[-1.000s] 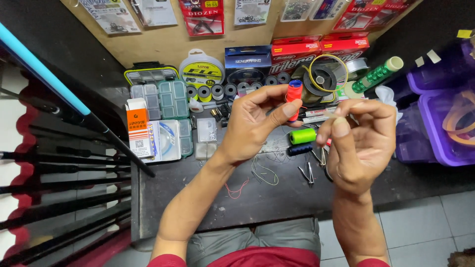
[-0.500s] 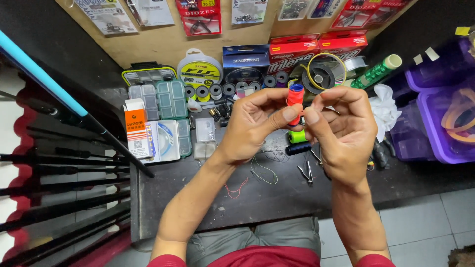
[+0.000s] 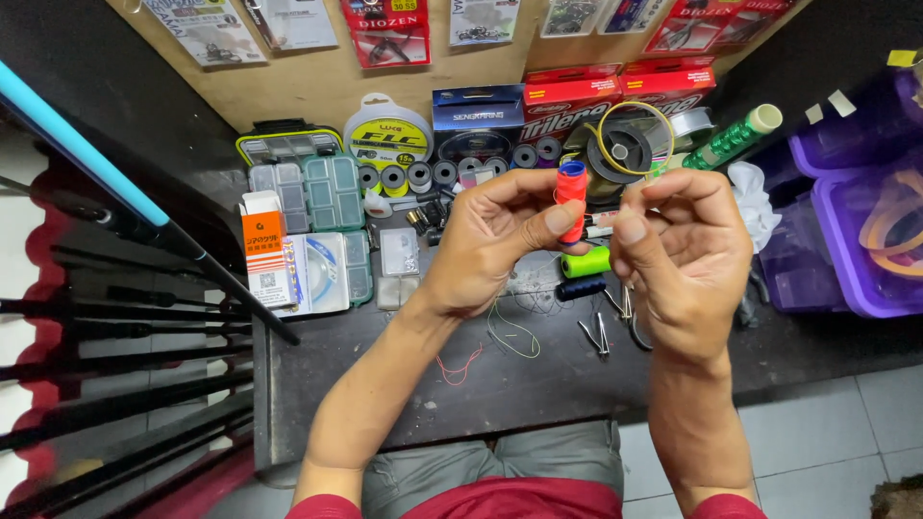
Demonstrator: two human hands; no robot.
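Two hands raised over the table (image 3: 538, 384): left hand (image 3: 486, 240) pinches an orange spool (image 3: 571, 197); right hand (image 3: 687, 255) fingertips pressed together beside it.

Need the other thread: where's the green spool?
In the head view, the green spool lies on the table right of centre, below the orange spool, above a dark spool.

A fishing-tackle workshop: line spools (image 3: 452, 175) and tackle boxes (image 3: 317, 197) crowd the bench beyond the fingers, rods (image 3: 115, 317) (dark, racked) stand off to their left.
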